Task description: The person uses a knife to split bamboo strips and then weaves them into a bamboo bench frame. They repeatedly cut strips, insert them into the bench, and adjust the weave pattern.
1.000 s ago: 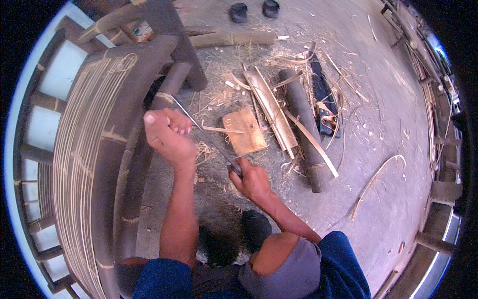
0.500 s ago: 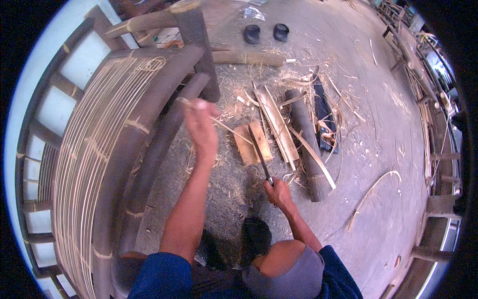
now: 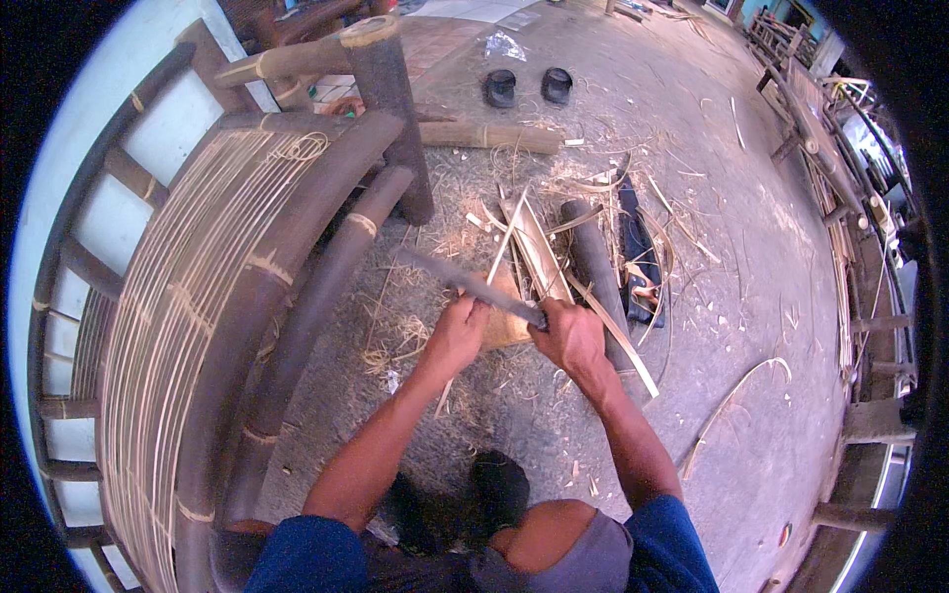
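My right hand (image 3: 573,338) grips the handle of a long knife (image 3: 440,269), whose blade points left and away, across the front of my left hand. Closed around a thin bamboo strip (image 3: 508,235), my left hand (image 3: 459,338) holds it slanting up to the right; the strip's lower end shows below the fist. The blade crosses the strip just beyond my left fingers. Below both hands lies a small wooden block (image 3: 506,330), partly hidden by them. Split bamboo pieces (image 3: 540,252) lie on the floor behind it.
A bamboo bench (image 3: 203,296) with thin strips stands at left. To the right lie a dark bamboo pole (image 3: 590,247), a saw-like tool with a dark sheath (image 3: 641,242) and a curved strip (image 3: 736,395). Shavings litter the floor (image 3: 771,247). Black sandals (image 3: 500,87) sit far off.
My left hand has come down and right, toward the block, with the strip now slanting away. My right hand has risen, and the knife has swung from the block to point left across the strip.
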{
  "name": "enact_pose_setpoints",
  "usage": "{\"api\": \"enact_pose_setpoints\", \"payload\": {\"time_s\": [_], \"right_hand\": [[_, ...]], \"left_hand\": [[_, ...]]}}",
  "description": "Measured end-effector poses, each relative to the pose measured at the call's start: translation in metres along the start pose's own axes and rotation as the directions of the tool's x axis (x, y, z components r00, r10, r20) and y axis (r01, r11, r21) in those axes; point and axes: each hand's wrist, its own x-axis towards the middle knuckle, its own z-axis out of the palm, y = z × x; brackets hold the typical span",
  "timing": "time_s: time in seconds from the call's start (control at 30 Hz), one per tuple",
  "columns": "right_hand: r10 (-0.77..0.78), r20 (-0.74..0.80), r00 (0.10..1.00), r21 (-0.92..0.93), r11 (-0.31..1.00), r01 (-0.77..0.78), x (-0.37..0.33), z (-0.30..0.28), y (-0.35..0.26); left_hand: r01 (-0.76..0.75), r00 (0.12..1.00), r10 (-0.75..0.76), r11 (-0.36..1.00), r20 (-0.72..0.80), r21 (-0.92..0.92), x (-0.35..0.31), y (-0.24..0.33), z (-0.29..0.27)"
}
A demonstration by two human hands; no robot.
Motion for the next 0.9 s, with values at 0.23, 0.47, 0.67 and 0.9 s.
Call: {"api": "enact_pose_setpoints", "payload": {"time_s": [0.23, 0.47, 0.67, 0.9], "right_hand": [[0.193, -0.044, 0.980, -0.146, 0.969, -0.197, 0.040, -0.014, 0.026], [0.266, -0.106, 0.958, -0.208, 0.936, -0.283, 0.044, -0.027, 0.091], [0.332, -0.100, 0.938, -0.250, 0.904, -0.346, 0.041, -0.012, 0.092], [0.027, -0.067, 0.997, -0.182, 0.983, -0.039, 0.013, 0.008, 0.089]], "left_hand": [[0.006, 1.000, -0.007, 0.999, 0.021, 0.033, -0.027, 0.015, -0.006], [0.039, 0.988, -0.026, 0.996, 0.154, -0.078, -0.040, 0.043, -0.008], [0.080, 0.969, -0.084, 0.996, 0.231, 0.025, -0.028, 0.038, -0.007], [0.072, 0.973, -0.086, 0.995, 0.212, 0.074, -0.034, 0.015, -0.005]]}}
